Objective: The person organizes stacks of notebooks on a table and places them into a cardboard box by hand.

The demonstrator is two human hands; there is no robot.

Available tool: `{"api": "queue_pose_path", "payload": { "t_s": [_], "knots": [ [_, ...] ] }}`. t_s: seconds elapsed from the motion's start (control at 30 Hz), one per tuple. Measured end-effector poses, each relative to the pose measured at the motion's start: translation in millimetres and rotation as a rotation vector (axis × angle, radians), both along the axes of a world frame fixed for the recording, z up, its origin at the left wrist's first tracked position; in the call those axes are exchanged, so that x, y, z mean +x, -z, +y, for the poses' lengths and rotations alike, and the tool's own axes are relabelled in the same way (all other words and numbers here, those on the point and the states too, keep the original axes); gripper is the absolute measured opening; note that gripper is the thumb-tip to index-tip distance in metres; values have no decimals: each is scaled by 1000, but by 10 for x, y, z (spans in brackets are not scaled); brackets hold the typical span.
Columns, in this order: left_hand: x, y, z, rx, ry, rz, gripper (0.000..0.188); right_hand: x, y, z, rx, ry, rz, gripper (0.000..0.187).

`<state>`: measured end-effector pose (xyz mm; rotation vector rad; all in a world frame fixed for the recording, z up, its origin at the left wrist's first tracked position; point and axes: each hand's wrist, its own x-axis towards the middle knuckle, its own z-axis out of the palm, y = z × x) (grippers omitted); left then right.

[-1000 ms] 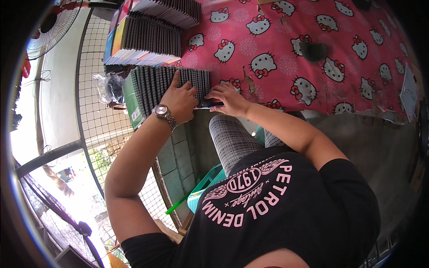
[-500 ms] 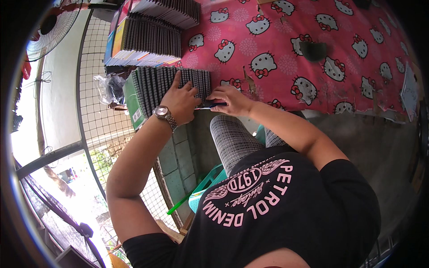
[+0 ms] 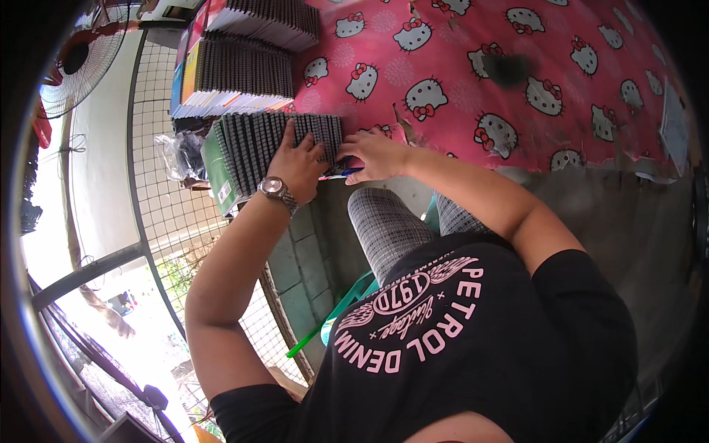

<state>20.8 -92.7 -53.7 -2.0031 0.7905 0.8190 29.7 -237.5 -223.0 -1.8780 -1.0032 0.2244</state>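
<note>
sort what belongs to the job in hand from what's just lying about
In hand:
- spiral-bound book row, touched by left grip
- dark blue item at right grip, kind unclear
- perhaps the book stacks behind

Lying about, seemingly:
- fan
- clear plastic

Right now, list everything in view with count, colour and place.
Notebook row: one, dark bindings, left of centre
Notebook blocks: two, dark bindings, behind row
Small item: one, dark blue, row's right end
Tablecloth: one, pink, upper right
Dark patch: one, blurred, on tablecloth
Plastic bag: one, clear, left of row
Fan: one, dark, upper left
Wire mesh: one, dark, left side
Plastic item: one, green, lower centre
Watch: one, silver, left wrist
Shirt: one, black, lower centre
Left hand: one, bare, on row
Right hand: one, bare, row's right end
</note>
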Motion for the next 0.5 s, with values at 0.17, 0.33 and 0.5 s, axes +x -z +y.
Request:
{"api": "queue_pose_path", "payload": {
  "t_s": [0.17,0.33,0.5],
  "knots": [
    [35,-35,55,-51,-17,17,47,24,46,23,-4,-21,46,48],
    [34,-52,24,-67,-24,18,44,-3,138,27,18,-13,69,43],
    [35,-33,24,-60,-31,30,45,131,-10,61,-130,-338,1066,40]
  ]
}}
